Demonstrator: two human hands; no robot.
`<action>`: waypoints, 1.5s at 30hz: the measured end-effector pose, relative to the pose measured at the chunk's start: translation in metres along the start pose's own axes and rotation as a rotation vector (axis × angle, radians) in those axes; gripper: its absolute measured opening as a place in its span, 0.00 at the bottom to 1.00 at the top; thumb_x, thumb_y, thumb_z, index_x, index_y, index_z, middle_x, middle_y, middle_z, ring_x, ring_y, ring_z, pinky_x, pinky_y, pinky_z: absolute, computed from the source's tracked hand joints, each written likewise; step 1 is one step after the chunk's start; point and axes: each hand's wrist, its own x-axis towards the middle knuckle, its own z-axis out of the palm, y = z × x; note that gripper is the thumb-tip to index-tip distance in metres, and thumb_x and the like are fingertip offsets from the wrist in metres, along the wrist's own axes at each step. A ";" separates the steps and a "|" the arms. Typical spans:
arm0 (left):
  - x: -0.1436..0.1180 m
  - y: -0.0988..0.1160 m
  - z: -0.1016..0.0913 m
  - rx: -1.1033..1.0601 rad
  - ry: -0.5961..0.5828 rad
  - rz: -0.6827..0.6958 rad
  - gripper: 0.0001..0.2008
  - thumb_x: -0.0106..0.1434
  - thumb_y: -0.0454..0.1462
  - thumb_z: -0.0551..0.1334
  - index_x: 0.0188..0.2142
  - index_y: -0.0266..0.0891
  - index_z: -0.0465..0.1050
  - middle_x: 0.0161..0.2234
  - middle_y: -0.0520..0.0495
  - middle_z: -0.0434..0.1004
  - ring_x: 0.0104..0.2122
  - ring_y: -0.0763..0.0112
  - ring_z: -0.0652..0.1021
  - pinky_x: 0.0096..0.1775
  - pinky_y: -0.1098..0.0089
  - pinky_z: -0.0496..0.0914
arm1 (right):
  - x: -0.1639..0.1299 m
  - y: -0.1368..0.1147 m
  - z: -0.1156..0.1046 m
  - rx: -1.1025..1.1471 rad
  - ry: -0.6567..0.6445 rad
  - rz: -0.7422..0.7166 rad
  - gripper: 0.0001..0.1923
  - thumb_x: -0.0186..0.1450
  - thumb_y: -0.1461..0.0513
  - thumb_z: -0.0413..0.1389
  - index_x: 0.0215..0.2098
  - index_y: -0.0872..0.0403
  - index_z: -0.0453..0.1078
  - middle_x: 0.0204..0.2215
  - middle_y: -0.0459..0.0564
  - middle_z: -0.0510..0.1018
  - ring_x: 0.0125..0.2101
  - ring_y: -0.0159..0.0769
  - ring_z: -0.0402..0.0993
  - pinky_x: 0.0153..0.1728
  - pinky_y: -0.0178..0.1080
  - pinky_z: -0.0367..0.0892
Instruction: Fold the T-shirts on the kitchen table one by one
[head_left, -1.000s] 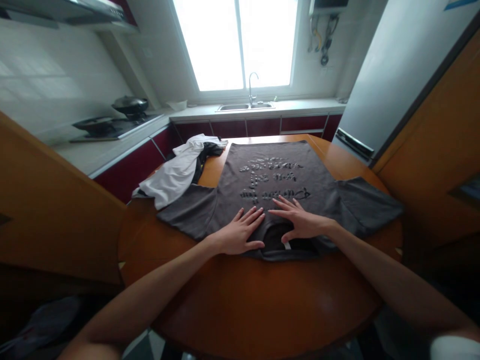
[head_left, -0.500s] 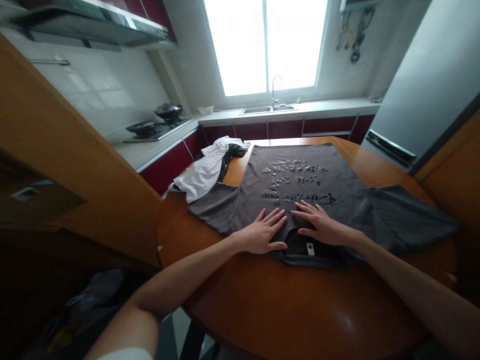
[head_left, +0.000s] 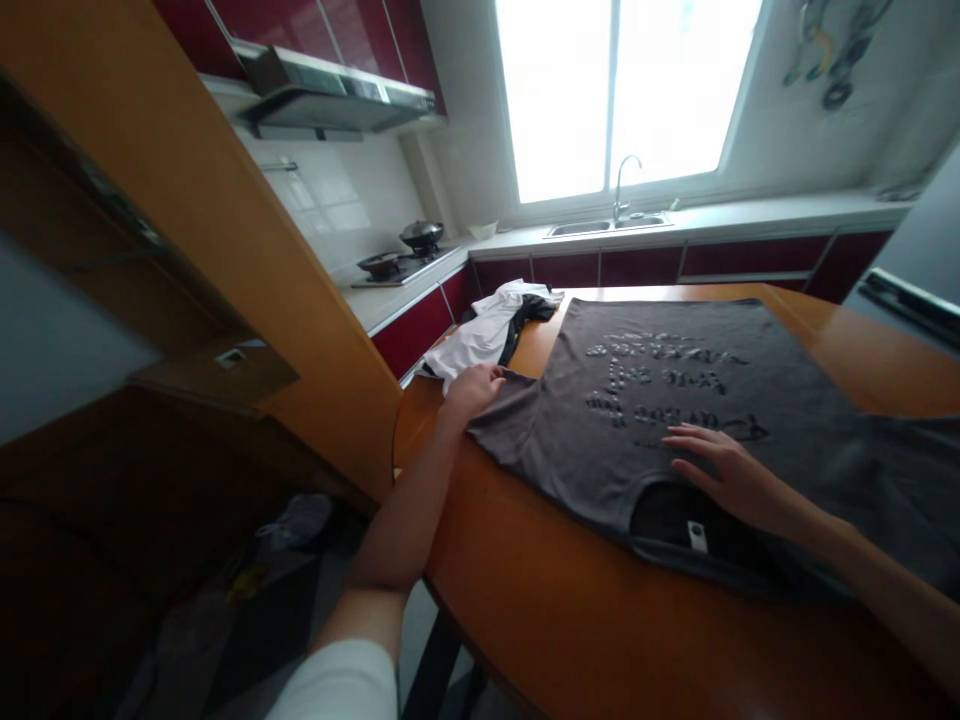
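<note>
A dark grey T-shirt (head_left: 577,440) with shiny lettering lies spread on the wooden table, its neckline and white label towards me. At the end of its left-hand sleeve is my left hand (head_left: 474,390), fingers curled and closed on the sleeve's edge. My right hand (head_left: 724,468) is open, fingers stretched out over the chest just above the neckline, holding nothing. Right beside my left hand lies a heap of white and black clothing (head_left: 480,335). The far right sleeve runs out of the frame.
The wooden table (head_left: 570,620) has a rounded edge. A wooden partition (head_left: 300,290) rises at the left. Beyond are a stove with pans (head_left: 422,235), a counter with a sink (head_left: 577,229), and a fridge (head_left: 919,260) at the right. Bags lie on the floor at the lower left.
My left hand has moved from the shirt's chest out to the left sleeve and closed there. My right hand stays spread on the shirt. The view has turned to the left.
</note>
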 end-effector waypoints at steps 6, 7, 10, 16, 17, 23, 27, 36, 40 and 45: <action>0.014 -0.090 -0.019 0.039 -0.172 -0.326 0.12 0.59 0.40 0.70 0.25 0.34 0.76 0.23 0.45 0.77 0.31 0.63 0.79 0.33 0.72 0.69 | 0.001 -0.002 0.002 0.023 0.000 0.002 0.21 0.69 0.48 0.53 0.50 0.48 0.78 0.56 0.56 0.78 0.57 0.52 0.73 0.60 0.59 0.66; 0.013 -0.096 -0.017 0.023 -0.196 -0.361 0.13 0.59 0.41 0.70 0.24 0.34 0.74 0.21 0.46 0.74 0.28 0.64 0.78 0.31 0.72 0.68 | 0.001 -0.002 0.002 0.028 -0.002 0.003 0.21 0.69 0.48 0.53 0.50 0.48 0.78 0.56 0.56 0.78 0.57 0.52 0.73 0.60 0.58 0.67; 0.013 -0.102 -0.010 -0.039 -0.260 -0.458 0.17 0.59 0.43 0.70 0.22 0.37 0.69 0.17 0.50 0.70 0.21 0.68 0.74 0.26 0.72 0.67 | 0.001 -0.002 0.002 0.038 -0.009 0.004 0.21 0.69 0.47 0.53 0.50 0.48 0.79 0.55 0.56 0.78 0.56 0.52 0.74 0.60 0.58 0.67; 0.017 -0.097 -0.002 -0.115 -0.312 -0.511 0.19 0.57 0.44 0.73 0.24 0.37 0.67 0.17 0.53 0.67 0.21 0.71 0.73 0.26 0.75 0.66 | 0.002 -0.005 0.000 0.046 -0.017 0.019 0.22 0.69 0.45 0.53 0.49 0.48 0.79 0.55 0.55 0.78 0.56 0.53 0.74 0.60 0.57 0.67; 0.016 -0.096 -0.003 -0.116 -0.305 -0.501 0.19 0.56 0.44 0.73 0.24 0.37 0.67 0.16 0.54 0.66 0.21 0.72 0.72 0.25 0.75 0.65 | 0.002 -0.006 0.000 0.047 -0.020 0.020 0.22 0.69 0.45 0.53 0.49 0.48 0.79 0.55 0.56 0.78 0.56 0.52 0.74 0.60 0.57 0.67; 0.012 -0.092 -0.007 -0.130 -0.283 -0.413 0.19 0.51 0.39 0.75 0.19 0.38 0.66 0.13 0.56 0.61 0.17 0.74 0.67 0.22 0.74 0.59 | 0.004 -0.011 -0.002 0.066 -0.038 0.031 0.24 0.69 0.44 0.52 0.50 0.49 0.79 0.55 0.57 0.78 0.56 0.53 0.74 0.60 0.57 0.67; 0.008 -0.084 -0.006 -0.184 -0.285 -0.396 0.20 0.55 0.40 0.74 0.19 0.38 0.65 0.12 0.58 0.58 0.16 0.76 0.65 0.22 0.76 0.61 | 0.005 -0.013 -0.003 0.086 -0.037 0.036 0.24 0.69 0.44 0.52 0.50 0.49 0.79 0.55 0.57 0.78 0.56 0.53 0.74 0.60 0.57 0.67; 0.005 -0.068 -0.016 -0.289 -0.082 -0.308 0.09 0.52 0.34 0.71 0.28 0.36 0.71 0.18 0.56 0.68 0.21 0.73 0.71 0.27 0.75 0.65 | 0.005 -0.014 -0.004 0.112 -0.045 0.041 0.22 0.69 0.46 0.53 0.50 0.50 0.79 0.56 0.57 0.77 0.56 0.52 0.74 0.61 0.57 0.67; 0.007 -0.043 -0.024 -0.393 0.082 -0.222 0.12 0.57 0.34 0.65 0.42 0.37 0.74 0.29 0.52 0.75 0.26 0.73 0.74 0.29 0.76 0.66 | 0.009 -0.022 -0.006 0.140 -0.018 0.050 0.21 0.70 0.47 0.53 0.50 0.50 0.79 0.57 0.57 0.77 0.57 0.52 0.73 0.62 0.57 0.65; -0.002 0.025 -0.021 -0.693 0.198 0.095 0.13 0.60 0.35 0.62 0.45 0.37 0.74 0.28 0.53 0.71 0.27 0.74 0.73 0.28 0.77 0.66 | 0.014 -0.031 -0.008 0.180 0.009 0.056 0.20 0.70 0.47 0.53 0.48 0.49 0.79 0.56 0.56 0.77 0.57 0.51 0.74 0.62 0.57 0.65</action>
